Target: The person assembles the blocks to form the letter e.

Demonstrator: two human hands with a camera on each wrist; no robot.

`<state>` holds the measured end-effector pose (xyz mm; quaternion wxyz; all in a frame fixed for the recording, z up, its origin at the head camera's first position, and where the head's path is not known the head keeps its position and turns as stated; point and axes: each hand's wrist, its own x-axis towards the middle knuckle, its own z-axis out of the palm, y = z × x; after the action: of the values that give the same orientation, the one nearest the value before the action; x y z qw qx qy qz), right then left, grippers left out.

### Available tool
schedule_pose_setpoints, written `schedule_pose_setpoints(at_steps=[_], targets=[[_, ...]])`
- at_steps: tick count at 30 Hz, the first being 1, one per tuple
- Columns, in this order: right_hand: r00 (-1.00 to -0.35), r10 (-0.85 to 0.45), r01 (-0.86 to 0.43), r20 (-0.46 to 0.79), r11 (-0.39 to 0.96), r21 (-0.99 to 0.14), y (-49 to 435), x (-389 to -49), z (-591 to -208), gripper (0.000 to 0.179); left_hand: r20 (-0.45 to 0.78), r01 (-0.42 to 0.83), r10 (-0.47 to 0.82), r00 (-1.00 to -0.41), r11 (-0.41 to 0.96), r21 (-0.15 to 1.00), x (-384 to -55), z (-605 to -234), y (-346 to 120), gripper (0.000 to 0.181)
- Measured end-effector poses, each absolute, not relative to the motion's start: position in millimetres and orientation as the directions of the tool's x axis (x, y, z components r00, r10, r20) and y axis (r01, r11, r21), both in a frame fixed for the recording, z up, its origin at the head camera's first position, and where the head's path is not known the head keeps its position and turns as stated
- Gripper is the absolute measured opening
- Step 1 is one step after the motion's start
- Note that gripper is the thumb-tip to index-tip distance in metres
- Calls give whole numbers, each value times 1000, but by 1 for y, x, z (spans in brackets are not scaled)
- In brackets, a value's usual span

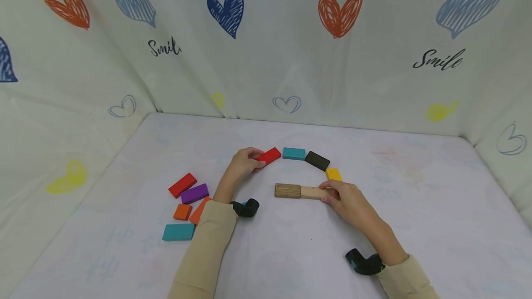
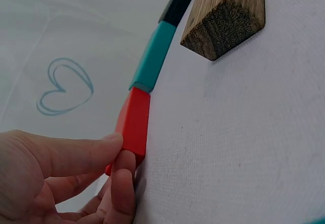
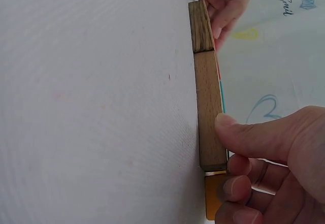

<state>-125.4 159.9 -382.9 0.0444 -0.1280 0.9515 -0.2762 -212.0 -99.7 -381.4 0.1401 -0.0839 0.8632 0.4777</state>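
My left hand (image 1: 245, 162) pinches a red block (image 1: 269, 156) between thumb and fingers at the left end of an arc of blocks. In the left wrist view the red block (image 2: 136, 122) lies against or very close to the teal block (image 2: 154, 56). The arc continues with a black block (image 1: 317, 160) and a yellow block (image 1: 334, 174). Inside the curve, my right hand (image 1: 347, 199) pinches the right end of a pale wooden block (image 1: 310, 192). A darker, grained wooden block (image 1: 287, 190) stands end to end with it.
Left of my left forearm lie another red block (image 1: 182, 185), a purple block (image 1: 194, 194), a small orange block (image 1: 182, 212), a longer orange block (image 1: 200, 211) partly behind the sleeve, and a teal block (image 1: 178, 232). A heart-printed curtain (image 1: 266, 59) hangs behind the white table (image 1: 282, 248).
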Motion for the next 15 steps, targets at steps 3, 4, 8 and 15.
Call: schedule_pose_setpoints(at_steps=[3,4,8,15], targets=[[-963,-271,-223,-10,813,-538,160,-125,-383,23,-327,-278,-6,-945,542,793,-212,-380,-99,34],[-962,-271,-225,-8,812,-538,161,-125,-383,23,-328,-278,-6,-945,544,792,-212,-380,-99,34],[-962,-273,-229,-4,814,-534,161,-126,-384,23,-329,-280,-11,-944,552,785,-212,-379,-98,34],[-961,-275,-230,-5,813,-534,162,-126,-385,23,-324,-273,-5,-946,553,787,-212,-380,-98,33]])
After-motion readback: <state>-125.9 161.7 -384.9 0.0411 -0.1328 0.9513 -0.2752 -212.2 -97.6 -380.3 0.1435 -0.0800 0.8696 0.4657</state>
